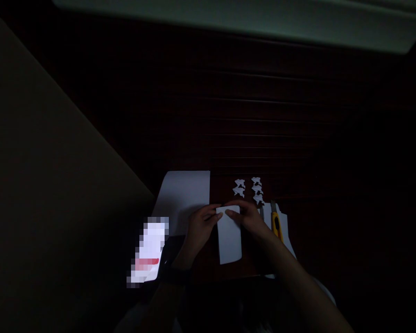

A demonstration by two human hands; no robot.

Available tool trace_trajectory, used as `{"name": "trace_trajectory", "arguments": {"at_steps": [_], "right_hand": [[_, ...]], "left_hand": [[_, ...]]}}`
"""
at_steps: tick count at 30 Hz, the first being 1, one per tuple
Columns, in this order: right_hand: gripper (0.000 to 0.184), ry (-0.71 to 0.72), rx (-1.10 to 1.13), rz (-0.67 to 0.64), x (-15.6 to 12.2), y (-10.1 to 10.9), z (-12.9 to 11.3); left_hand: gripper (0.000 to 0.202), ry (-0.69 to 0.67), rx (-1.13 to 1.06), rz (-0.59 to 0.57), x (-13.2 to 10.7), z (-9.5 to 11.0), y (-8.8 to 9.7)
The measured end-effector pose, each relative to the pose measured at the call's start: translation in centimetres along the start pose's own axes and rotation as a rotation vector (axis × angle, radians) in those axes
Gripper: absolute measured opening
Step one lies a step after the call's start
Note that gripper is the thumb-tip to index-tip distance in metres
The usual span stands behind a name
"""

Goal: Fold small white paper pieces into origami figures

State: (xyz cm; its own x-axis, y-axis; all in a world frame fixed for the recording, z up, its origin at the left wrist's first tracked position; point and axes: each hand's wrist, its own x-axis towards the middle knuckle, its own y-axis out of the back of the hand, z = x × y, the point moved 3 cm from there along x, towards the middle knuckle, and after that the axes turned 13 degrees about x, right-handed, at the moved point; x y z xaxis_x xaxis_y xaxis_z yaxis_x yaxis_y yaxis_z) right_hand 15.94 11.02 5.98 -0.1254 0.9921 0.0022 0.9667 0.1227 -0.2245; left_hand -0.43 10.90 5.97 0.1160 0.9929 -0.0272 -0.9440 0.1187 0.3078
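The scene is very dark. A narrow white paper strip [229, 238] lies lengthwise on a dark wooden surface in front of me. My left hand [200, 226] pinches its top left corner with fingers closed. My right hand [247, 216] presses fingers on its top right corner, also closed on the paper. Just beyond my hands sit several small folded white paper shapes [248, 189] in two short columns.
A yellow utility knife [276, 225] lies right of my right hand on white paper. A larger white sheet [185, 192] lies at the left. A lit phone screen [149, 249] glows near my left wrist. Dark slatted wood stretches beyond.
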Motion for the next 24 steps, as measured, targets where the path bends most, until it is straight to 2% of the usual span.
{"name": "trace_trajectory", "arguments": {"at_steps": [8,16,24], "right_hand": [[0.027,0.002,-0.022,0.038,0.34,0.49,0.75],[0.029,-0.035,-0.041,0.056,0.32,0.51,0.51],[0.032,-0.063,-0.061,0.082,0.23,0.61,0.44]], "left_hand": [[0.030,-0.015,-0.005,-0.027,0.00,-0.15,-0.10],[0.027,0.001,-0.015,-0.023,-0.12,0.34,-0.02],[0.028,0.004,-0.041,-0.032,-0.24,-0.04,-0.06]]}}
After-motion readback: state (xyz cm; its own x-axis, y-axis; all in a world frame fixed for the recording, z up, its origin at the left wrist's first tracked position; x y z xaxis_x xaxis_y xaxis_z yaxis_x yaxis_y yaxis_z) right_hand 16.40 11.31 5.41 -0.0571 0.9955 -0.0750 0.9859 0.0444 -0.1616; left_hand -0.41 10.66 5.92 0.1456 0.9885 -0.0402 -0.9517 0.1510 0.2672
